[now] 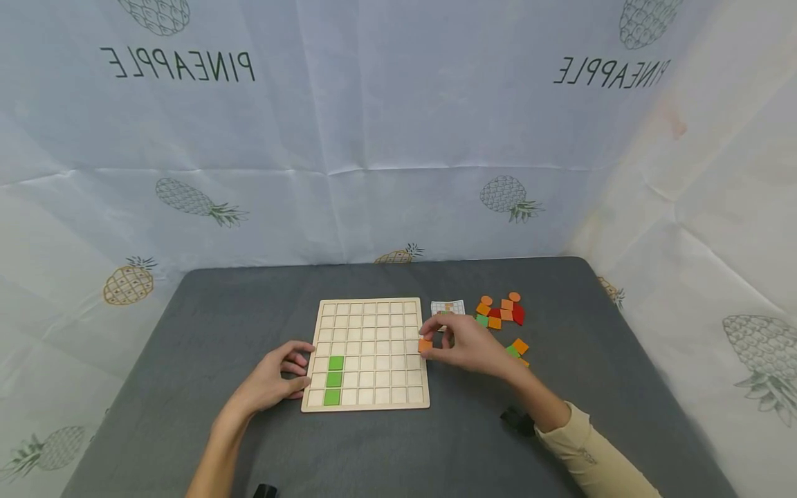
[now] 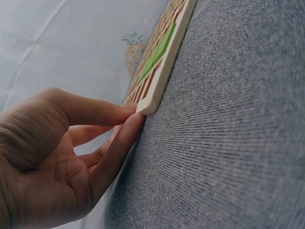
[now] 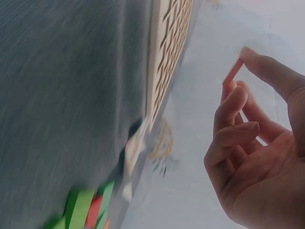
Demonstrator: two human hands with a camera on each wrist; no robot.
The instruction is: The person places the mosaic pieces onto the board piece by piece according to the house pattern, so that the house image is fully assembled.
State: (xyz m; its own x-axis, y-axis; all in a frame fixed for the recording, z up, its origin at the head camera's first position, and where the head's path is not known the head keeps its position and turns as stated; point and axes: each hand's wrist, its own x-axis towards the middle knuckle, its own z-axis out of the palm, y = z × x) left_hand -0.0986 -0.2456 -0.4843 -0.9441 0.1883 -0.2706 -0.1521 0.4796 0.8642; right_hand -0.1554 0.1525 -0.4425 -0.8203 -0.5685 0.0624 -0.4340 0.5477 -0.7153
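Note:
A pale wooden grid board lies on the dark grey table, with three green square tiles in a column at its lower left. At the board's left edge is my left hand; thumb and fingertips touch the rim. In the left wrist view, the left hand has its thumb and a finger right at the board's corner. My right hand pinches an orange square tile by its edges, over the board's right rim. The right wrist view shows this tile edge-on between thumb and finger.
A small printed grid card lies right of the board, partly behind the right hand. Farther right are loose orange, red and green pieces, with several more tiles near the right wrist. A dark object lies beside the right forearm.

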